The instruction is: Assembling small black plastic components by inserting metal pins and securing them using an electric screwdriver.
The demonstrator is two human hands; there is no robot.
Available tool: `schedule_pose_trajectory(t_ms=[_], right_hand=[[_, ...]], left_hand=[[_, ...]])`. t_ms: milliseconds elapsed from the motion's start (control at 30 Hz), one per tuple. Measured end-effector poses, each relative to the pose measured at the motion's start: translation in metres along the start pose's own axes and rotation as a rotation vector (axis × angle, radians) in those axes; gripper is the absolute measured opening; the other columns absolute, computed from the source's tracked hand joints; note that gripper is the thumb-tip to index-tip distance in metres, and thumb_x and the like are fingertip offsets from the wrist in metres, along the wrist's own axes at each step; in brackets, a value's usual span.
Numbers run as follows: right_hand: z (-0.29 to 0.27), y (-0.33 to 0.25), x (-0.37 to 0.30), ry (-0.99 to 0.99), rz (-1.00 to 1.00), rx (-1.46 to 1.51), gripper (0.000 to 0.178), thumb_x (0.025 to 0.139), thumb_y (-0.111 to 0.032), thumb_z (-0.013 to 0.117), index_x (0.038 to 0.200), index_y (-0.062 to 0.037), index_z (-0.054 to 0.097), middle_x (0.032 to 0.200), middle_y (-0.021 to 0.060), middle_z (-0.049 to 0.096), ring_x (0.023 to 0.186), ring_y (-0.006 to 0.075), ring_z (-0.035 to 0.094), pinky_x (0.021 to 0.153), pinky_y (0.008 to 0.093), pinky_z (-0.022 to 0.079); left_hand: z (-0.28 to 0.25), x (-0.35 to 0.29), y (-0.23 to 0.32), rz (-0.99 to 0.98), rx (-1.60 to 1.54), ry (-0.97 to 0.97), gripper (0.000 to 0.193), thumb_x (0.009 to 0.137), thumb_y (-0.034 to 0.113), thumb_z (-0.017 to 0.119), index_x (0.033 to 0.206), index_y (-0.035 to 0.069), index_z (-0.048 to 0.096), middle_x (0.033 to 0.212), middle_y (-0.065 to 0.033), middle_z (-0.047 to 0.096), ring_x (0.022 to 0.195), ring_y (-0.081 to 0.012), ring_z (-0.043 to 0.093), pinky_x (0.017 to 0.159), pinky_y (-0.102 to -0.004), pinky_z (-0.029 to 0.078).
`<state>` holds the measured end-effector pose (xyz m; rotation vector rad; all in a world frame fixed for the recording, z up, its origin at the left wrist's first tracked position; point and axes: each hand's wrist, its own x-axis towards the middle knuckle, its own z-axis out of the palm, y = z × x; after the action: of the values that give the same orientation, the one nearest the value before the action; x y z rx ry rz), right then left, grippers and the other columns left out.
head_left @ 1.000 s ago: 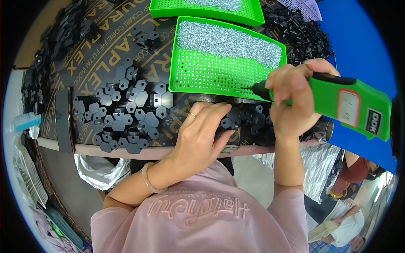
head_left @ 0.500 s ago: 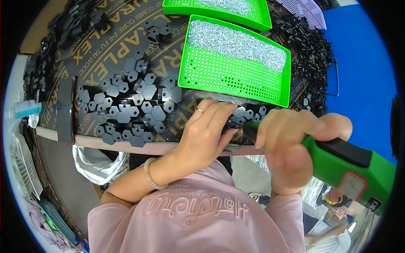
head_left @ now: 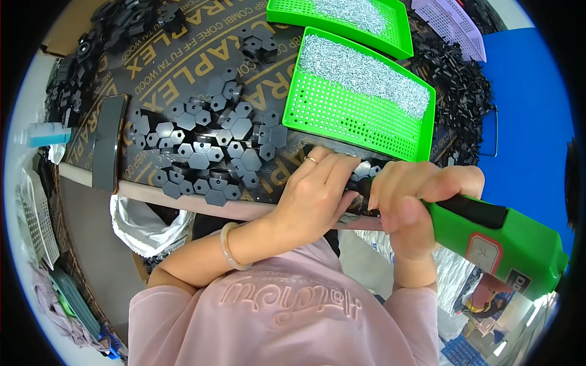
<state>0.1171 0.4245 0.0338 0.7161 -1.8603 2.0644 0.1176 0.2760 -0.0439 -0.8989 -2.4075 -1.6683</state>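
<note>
My left hand (head_left: 314,194), with a ring and a bangle, is closed around a black plastic part with hexagonal faces (head_left: 365,169) at the table's near edge. The hand hides much of that part. My right hand (head_left: 415,198) is wrapped around a green and black power screwdriver (head_left: 497,235), whose body points out to the right. Its tip meets the part by my left fingers, though the exact contact is hidden. Left of my hands, several similar black hexagon parts (head_left: 198,160) stand in a cluster on the dark printed board (head_left: 165,67).
A green perforated tray (head_left: 342,125) of small silver screws (head_left: 366,73) lies beyond my hands, with a second green tray (head_left: 287,13) behind it. Small black pieces (head_left: 458,82) are heaped at right beside a purple basket (head_left: 455,24). A dark curved panel (head_left: 110,143) sits at left.
The whole view has shifted, so the trays and parts appear farther right. The screwdriver has swung slightly, and my right hand is less blurred. Both hands keep their hold.
</note>
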Motion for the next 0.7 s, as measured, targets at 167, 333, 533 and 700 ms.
schedule_pose_trajectory(t_ms=[167,333,533,700], right_hand=[[0.002,-0.007,-0.002,0.081,0.092,0.020,0.044,0.085,-0.001,0.077,0.113,-0.0048,0.043,0.069,0.0090,0.059,0.055,0.0192,0.057,0.057,0.0353,0.053],[-0.001,-0.042,0.005,0.236,0.104,0.091,0.052,0.089,-0.025,0.081,0.121,-0.0089,0.043,0.065,0.0037,0.057,0.054,0.0161,0.054,0.053,0.0349,0.047],[-0.036,-0.032,0.011,0.280,-0.060,-0.048,0.038,0.102,-0.030,0.061,0.128,-0.0077,0.045,0.066,-0.0004,0.051,0.051,0.0124,0.047,0.057,0.0320,0.043],[-0.033,-0.001,0.025,0.378,-0.099,-0.065,0.036,0.097,-0.017,0.064,0.124,-0.0019,0.045,0.063,0.0019,0.048,0.049,0.0143,0.046,0.054,0.0345,0.048]], left_hand=[[0.000,0.000,0.002,0.006,0.034,-0.009,0.056,0.065,0.000,0.081,0.117,-0.004,0.059,0.104,-0.0168,0.063,0.098,-0.0366,0.057,0.087,-0.0423,0.050],[-0.002,0.002,0.016,0.012,0.087,-0.014,0.059,0.065,0.017,0.087,0.114,-0.002,0.061,0.102,-0.0162,0.064,0.094,-0.0368,0.059,0.084,-0.0429,0.052],[-0.084,0.018,0.038,-0.061,0.546,-0.114,0.070,0.062,0.024,0.087,0.122,0.005,0.057,0.116,-0.0131,0.060,0.104,-0.0332,0.053,0.085,-0.0474,0.038],[-0.108,0.023,0.030,-0.125,0.762,-0.190,0.066,0.064,0.007,0.082,0.126,0.003,0.057,0.120,-0.0080,0.065,0.108,-0.0302,0.052,0.089,-0.0488,0.031]])
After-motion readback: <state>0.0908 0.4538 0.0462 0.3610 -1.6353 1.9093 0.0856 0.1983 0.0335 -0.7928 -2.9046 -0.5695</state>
